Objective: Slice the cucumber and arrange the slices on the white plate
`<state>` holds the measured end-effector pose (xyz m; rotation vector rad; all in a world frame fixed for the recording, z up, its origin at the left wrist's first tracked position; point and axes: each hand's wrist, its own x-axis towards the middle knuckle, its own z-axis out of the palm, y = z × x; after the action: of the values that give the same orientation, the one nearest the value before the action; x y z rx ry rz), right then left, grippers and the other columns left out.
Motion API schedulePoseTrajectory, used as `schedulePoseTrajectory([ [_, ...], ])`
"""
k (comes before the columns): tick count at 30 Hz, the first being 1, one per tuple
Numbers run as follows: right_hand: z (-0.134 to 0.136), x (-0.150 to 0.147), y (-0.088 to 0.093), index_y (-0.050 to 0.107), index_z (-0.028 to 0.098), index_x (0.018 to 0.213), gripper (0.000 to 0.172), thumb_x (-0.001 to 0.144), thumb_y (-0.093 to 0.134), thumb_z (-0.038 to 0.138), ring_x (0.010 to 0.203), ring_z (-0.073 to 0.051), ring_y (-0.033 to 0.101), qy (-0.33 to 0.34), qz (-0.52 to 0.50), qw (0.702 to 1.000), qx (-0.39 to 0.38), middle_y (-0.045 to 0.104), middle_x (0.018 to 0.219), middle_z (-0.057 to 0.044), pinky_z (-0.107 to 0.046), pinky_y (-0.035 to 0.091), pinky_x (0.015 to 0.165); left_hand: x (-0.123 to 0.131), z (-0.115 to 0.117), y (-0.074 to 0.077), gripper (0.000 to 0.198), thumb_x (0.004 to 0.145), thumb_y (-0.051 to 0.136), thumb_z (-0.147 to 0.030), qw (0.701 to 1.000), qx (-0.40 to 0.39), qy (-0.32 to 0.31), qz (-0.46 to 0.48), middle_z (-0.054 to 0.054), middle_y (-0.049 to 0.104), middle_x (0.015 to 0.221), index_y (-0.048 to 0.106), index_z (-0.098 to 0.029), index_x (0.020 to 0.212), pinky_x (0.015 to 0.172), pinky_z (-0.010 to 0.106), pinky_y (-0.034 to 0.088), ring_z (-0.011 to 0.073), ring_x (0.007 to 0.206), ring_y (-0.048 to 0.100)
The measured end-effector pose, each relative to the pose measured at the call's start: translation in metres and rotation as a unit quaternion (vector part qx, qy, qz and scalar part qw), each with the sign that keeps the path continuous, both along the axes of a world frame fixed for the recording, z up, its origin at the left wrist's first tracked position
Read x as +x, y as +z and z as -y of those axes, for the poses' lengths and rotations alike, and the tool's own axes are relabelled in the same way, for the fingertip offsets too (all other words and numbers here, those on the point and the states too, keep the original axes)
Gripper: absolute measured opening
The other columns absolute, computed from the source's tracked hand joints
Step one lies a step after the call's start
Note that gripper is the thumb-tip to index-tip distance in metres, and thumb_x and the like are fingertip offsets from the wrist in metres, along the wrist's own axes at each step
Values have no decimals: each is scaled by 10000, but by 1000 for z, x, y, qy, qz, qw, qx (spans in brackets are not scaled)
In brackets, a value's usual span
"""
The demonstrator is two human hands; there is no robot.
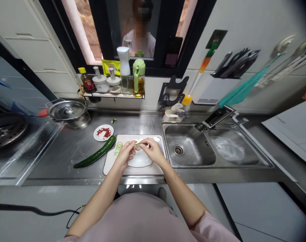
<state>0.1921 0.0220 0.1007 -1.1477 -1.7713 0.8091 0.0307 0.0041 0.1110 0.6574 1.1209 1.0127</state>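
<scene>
Over a white plate (140, 162), my left hand (125, 154) and my right hand (152, 150) meet at the fingertips. A small green cucumber slice (138, 145) is pinched between them, partly covered by the fingers. The plate rests on a pale cutting board (109, 165). Left of my left hand, several cucumber slices (118, 148) lie on the board, overlapping. A whole dark green cucumber (95, 156) lies on the counter, its upper end close to the board's edge. Something pale and shiny is half hidden behind my right hand.
A small plate (95, 134) with chopped red pieces stands behind the cucumber, near green scraps (113, 120). A lidded steel pot (78, 120) stands at back left. Right of the board is a double sink (193, 161) with a faucet (216, 119). Bottles (139, 79) line a wall shelf.
</scene>
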Motion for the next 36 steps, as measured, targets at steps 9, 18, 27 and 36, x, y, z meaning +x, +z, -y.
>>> schedulePoseTrajectory([
  [9, 6, 4, 1, 686, 239, 866, 206, 909, 551, 388, 915, -193, 564, 13, 50, 999, 2, 660, 886, -41, -302, 427, 747, 4, -4, 0, 598, 545, 810, -403, 998, 37, 33, -39, -31, 604, 677, 594, -198, 1063, 452, 161, 212, 59, 542, 466],
  [18, 4, 1, -5, 637, 210, 766, 211, 878, 546, 364, 795, -163, 556, -3, 15, 1000, -18, 628, 775, -26, -274, 424, 698, 6, -7, -8, 586, 586, 795, -386, 987, 141, 53, -63, -29, 628, 703, 564, -186, 1086, 635, 223, 391, 98, 622, 552],
  [27, 3, 0, -13, 640, 188, 746, 245, 831, 574, 408, 721, -146, 559, -16, -43, 994, -96, 642, 731, -16, -252, 432, 649, 8, -9, -12, 535, 622, 772, -373, 978, 182, 55, -83, -18, 624, 724, 553, -184, 1072, 645, 219, 383, 90, 617, 519],
  [36, 1, 17, -35, 651, 180, 763, 204, 813, 569, 360, 677, -136, 565, -10, -19, 991, -134, 652, 711, -6, -252, 432, 664, 15, -17, -39, 516, 599, 754, -377, 988, 133, 10, -73, -31, 611, 708, 585, -194, 1051, 665, 231, 404, 101, 641, 543],
])
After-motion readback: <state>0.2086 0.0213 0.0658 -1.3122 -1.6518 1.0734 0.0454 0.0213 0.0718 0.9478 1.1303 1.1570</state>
